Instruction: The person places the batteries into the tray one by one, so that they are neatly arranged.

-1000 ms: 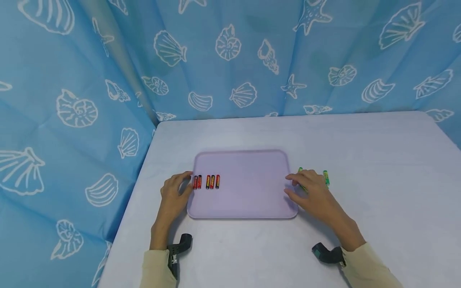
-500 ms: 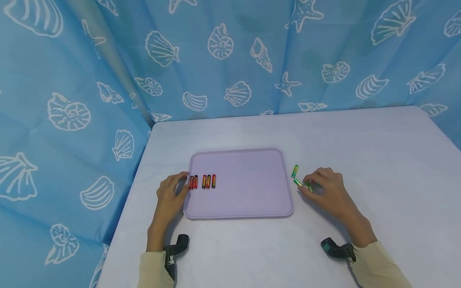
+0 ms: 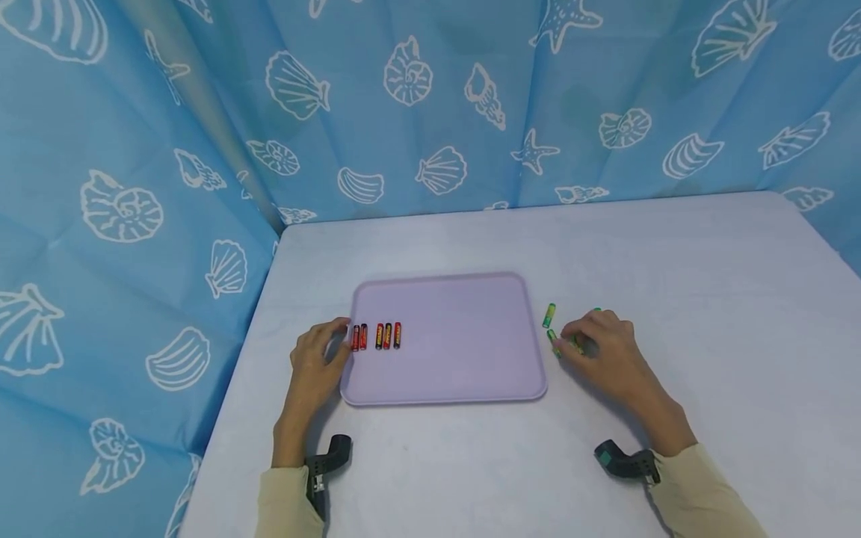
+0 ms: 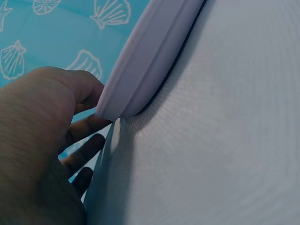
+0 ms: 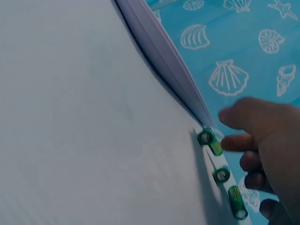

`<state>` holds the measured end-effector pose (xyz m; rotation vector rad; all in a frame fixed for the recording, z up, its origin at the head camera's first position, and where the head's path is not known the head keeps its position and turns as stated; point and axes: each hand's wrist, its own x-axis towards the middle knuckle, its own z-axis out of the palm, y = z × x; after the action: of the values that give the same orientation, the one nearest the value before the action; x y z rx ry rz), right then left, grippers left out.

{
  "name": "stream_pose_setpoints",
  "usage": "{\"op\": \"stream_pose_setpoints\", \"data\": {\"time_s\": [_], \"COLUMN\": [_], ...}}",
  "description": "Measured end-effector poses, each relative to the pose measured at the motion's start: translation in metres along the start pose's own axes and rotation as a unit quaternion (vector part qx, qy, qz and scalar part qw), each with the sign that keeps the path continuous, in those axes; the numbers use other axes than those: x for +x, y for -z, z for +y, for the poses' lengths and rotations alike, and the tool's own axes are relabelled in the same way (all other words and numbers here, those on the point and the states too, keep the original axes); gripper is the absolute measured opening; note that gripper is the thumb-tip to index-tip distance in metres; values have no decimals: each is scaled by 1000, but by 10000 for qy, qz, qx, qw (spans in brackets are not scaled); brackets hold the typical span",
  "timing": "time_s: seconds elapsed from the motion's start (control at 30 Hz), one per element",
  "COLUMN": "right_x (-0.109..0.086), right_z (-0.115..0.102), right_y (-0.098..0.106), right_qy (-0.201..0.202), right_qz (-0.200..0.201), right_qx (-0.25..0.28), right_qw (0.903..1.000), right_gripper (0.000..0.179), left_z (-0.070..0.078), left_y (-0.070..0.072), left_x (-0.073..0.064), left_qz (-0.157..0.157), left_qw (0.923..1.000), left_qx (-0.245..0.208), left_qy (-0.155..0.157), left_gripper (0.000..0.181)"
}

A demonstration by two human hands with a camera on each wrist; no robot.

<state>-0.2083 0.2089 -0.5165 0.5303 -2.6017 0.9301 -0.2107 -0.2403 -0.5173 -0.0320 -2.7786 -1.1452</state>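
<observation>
In the head view, my left hand [image 3: 315, 368] pinches the left rim of a lilac tray [image 3: 464, 377]; the left wrist view shows the thumb on the tray edge [image 4: 140, 61] with a finger beneath it. Red-and-black batteries [image 3: 387, 336] lie inside the tray at its left, a pair and then a group of three. Right of the tray, my right hand [image 3: 608, 355] hovers low over several green batteries [image 3: 549, 315], partly hiding some. Its thumb and index finger are bent and apart beside one green battery [image 5: 215, 146], and no battery shows between them.
A white cloth covers the table [image 3: 457, 463]. Blue curtains [image 3: 444, 112] with white shell prints hang behind it and along its left side. A black wrist camera [image 3: 622, 459] sits on the right wrist, another camera [image 3: 332, 454] on the left.
My right hand has moved right, from the tray's right edge to the green batteries. The green battery near the thumb has turned slightly. The left hand stays at the tray rim.
</observation>
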Motion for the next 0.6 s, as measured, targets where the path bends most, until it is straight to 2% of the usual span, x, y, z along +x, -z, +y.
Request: {"op": "stream_pose_setpoints", "data": {"time_s": [0.23, 0.4, 0.6], "right_x": [-1, -2, -1], "right_z": [12, 18, 17], "right_y": [3, 5, 5], "right_qy": [356, 357, 354], "right_qz": [-573, -771, -818], "right_qx": [99, -58, -66], "right_qw": [9977, 9964, 9960], "right_gripper": [43, 45, 46], "left_z": [2, 2, 3], "left_y": [1, 0, 0], "left_x": [0, 1, -1], "left_qz": [4, 9, 29], "left_qw": [10000, 10000, 10000], "left_qx": [58, 77, 72], "left_qy": [11, 17, -4], "left_gripper": [41, 41, 41]}}
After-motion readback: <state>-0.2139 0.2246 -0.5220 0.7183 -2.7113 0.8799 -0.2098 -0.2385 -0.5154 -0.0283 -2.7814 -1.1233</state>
